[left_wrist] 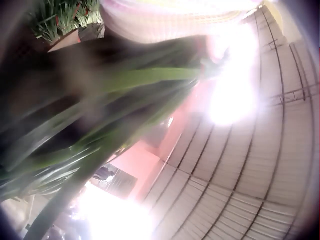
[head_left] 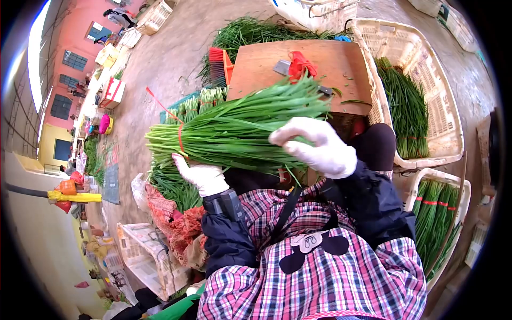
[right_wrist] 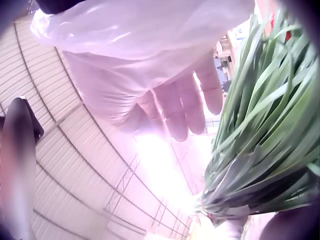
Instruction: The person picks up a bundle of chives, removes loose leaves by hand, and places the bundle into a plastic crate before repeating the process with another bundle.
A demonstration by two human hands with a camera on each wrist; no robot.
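Observation:
A big bunch of long green leaves (head_left: 234, 125), with a red band (head_left: 181, 137) round its pale stems, lies sideways in the air above the lap. The white-gloved left hand (head_left: 202, 177) holds it from below near the band; its far fingers are hidden by the stems. Beside the leaf tips the gloved right hand (head_left: 320, 146) is raised, fingers slightly bent and apart, holding nothing. In the right wrist view that hand (right_wrist: 165, 85) hangs next to the leaves (right_wrist: 270, 125). Blurred leaves (left_wrist: 90, 140) pass under the left glove (left_wrist: 165, 20) in the left wrist view.
Beyond the bunch stands a wooden board (head_left: 341, 64) with a red tangle (head_left: 302, 66) and a metal blade (head_left: 281, 67). Crates (head_left: 445, 114) of greens are at the right. Banded bundles (head_left: 210, 98), loose greens (head_left: 248, 32) and a red brush (head_left: 218, 61) lie nearby.

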